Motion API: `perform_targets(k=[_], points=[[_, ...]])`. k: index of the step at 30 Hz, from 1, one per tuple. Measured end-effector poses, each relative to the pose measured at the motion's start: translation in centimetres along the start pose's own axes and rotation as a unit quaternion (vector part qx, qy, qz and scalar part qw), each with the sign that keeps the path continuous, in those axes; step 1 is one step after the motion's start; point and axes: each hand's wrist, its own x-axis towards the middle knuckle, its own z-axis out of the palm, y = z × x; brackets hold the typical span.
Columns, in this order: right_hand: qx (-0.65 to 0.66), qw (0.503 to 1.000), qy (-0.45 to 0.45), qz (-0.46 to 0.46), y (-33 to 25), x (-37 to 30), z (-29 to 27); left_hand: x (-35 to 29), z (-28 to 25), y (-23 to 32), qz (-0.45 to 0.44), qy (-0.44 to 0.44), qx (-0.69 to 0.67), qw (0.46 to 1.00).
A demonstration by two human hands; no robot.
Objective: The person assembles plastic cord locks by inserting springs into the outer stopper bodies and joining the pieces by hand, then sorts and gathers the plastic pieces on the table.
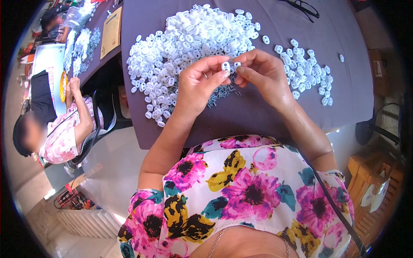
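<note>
My left hand [194, 86] pinches a small white oval plastic piece with two dark holes [226, 66] between thumb and fingertips. Close beside it, the thumb and forefinger of my right hand [267, 76] are pressed together on a small white piece [237, 64], mostly covered by the fingers. Whether the two pieces touch, I cannot tell. Behind and to the left of my hands spreads a large heap of the same white two-hole pieces [193, 36]. Under my hands lies a pile of thin, short grey parts [219, 95], too small to name exactly.
A smaller group of white pieces [303, 71] lies to the right on the dark tablecloth [258, 116]. Black-framed glasses [303, 6] rest at the far edge. At left, a seated person [69, 124] works by a yellow tray [63, 86]. A wooden crate [374, 176] stands at lower right.
</note>
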Motion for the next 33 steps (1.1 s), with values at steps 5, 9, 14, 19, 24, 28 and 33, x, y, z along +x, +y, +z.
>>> perform_targets(k=[5,9,14,19,24,28,33], points=[[-0.006,1.000,0.000,0.002,0.16,0.09,-0.12,-0.05,-0.09,0.05,-0.003,0.000,0.003,1.000],[-0.003,1.000,-0.005,0.002,0.12,0.12,-0.09,-0.06,0.07,0.06,0.008,-0.004,0.007,1.000],[-0.025,1.000,-0.014,0.007,0.14,-0.06,0.00,-0.52,0.51,0.12,0.027,0.003,0.041,0.999],[-0.009,1.000,-0.016,0.000,0.13,-0.22,0.15,-0.77,0.64,0.48,0.027,0.007,0.082,0.996],[-0.001,1.000,-0.022,-0.002,0.04,-0.31,0.16,-0.90,0.76,0.57,0.061,0.001,0.107,0.992],[0.009,1.000,-0.025,-0.006,0.23,-0.25,0.18,-0.88,0.68,0.70,0.063,-0.001,0.105,0.993],[0.025,0.999,-0.028,0.009,-0.34,-0.23,0.22,-0.94,0.72,0.67,0.059,-0.001,0.095,0.994]])
